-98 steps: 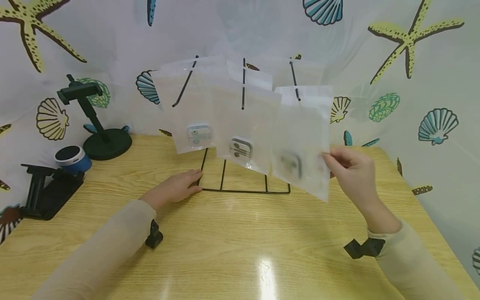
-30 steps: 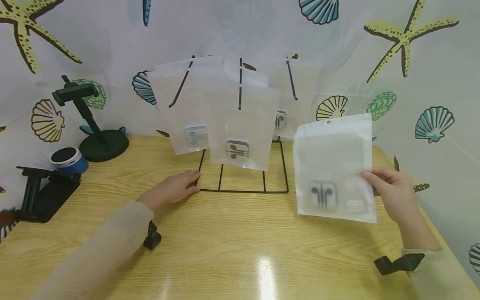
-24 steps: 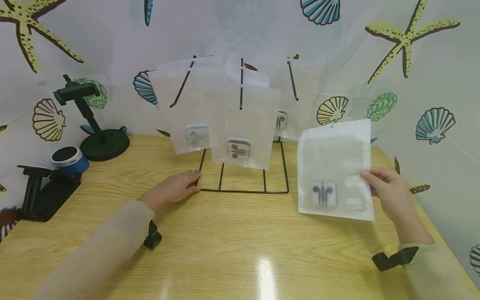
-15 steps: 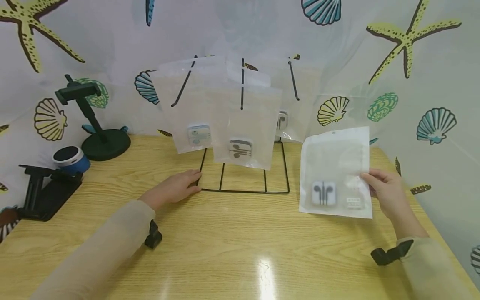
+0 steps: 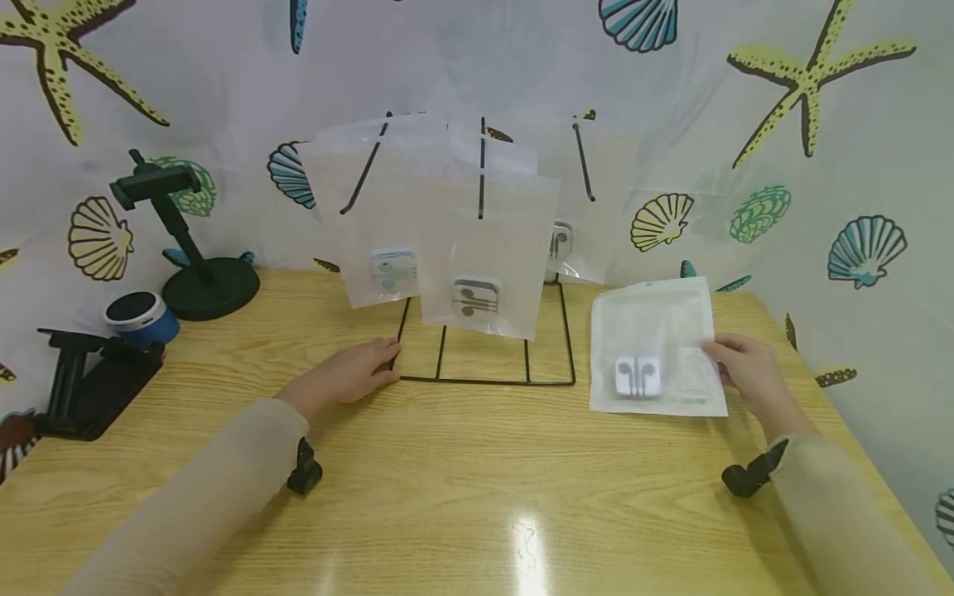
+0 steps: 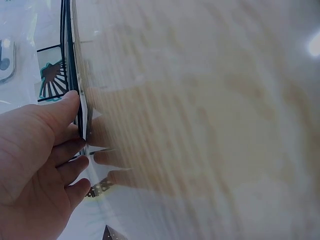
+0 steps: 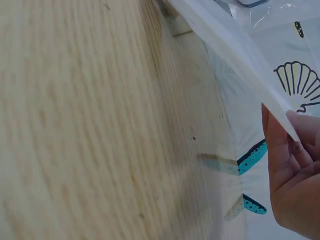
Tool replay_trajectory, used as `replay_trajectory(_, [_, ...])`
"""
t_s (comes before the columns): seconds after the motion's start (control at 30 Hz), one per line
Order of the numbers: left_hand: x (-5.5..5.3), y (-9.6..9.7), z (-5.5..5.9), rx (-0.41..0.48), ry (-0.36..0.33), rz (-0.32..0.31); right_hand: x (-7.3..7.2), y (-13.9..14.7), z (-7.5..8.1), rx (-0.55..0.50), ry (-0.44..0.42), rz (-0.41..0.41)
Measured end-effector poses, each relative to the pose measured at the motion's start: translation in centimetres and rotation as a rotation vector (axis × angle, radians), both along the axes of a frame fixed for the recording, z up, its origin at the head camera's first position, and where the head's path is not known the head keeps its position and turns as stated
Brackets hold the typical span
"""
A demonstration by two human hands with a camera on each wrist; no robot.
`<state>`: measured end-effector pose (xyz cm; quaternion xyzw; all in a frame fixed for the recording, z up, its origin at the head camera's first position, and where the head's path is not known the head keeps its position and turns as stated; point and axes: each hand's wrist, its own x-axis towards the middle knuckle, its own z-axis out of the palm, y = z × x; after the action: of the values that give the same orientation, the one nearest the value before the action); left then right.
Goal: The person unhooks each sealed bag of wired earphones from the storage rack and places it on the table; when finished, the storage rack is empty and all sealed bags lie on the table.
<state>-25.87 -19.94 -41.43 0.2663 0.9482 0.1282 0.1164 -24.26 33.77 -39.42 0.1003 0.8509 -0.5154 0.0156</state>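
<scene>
My right hand (image 5: 745, 370) pinches the right edge of a translucent white zip bag (image 5: 674, 327) with white-cased earphones inside. The bag leans back, low over the right side of the table; in the right wrist view it is edge-on between thumb and fingers. My left hand (image 5: 344, 372) rests at the left side of a black wire display rack (image 5: 484, 381), its thumb and fingertips touching the base wire. On the rack's hooks hang similar earphone bags: a left bag (image 5: 358, 240), a front middle bag (image 5: 495, 257) and a bag (image 5: 596, 240) further back on the right.
At the left of the wooden table (image 5: 447, 497) stand a dark green phone stand (image 5: 212, 285), a blue round speaker (image 5: 143, 321) and a black folded stand (image 5: 100, 385). A white cloth backdrop (image 5: 522, 58) with shells and starfish rises behind.
My right hand has taken the bag off the rack's right hook, moved it right, and lowered it toward the table, tilting its top back. My left hand stays at the rack's base.
</scene>
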Motion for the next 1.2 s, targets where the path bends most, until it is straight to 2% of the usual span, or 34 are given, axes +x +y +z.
replay_trajectory(0.37, [-0.1,0.0,-0.1,-0.002,-0.005,0.011,-3.0,-1.0,-0.4,0.133,-0.101,-0.007])
replay_trajectory(0.57, [0.0,0.1,0.0,-0.003,0.003,0.009,-4.1,-1.6,-0.5,0.135,-0.199,-0.037])
replay_trajectory(0.8, [0.1,0.1,0.0,-0.007,0.011,0.005,-4.6,-2.0,-0.8,0.17,-0.237,-0.032])
replay_trajectory(1.2, [0.2,0.1,0.2,0.01,0.0,0.006,-4.9,-1.8,-1.2,0.228,-0.236,0.008])
